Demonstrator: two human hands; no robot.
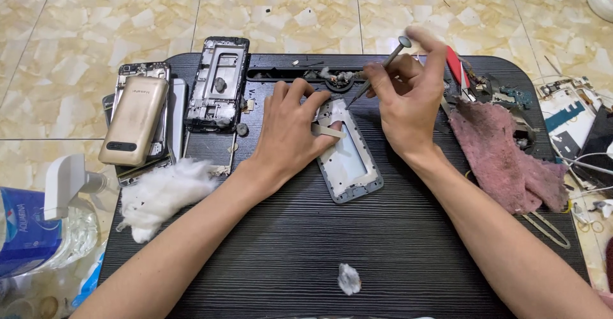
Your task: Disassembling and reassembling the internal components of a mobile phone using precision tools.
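A dark table (396, 255) carries a pink cloth (504, 159) at the right and a cotton heap (163, 194) at the left. In the middle lies a grey phone frame (348, 162). The left hand (290, 130) presses it flat, fingers spread. The right hand (408, 98) pinches a thin metal tool (380, 70), its tip on the frame's top.
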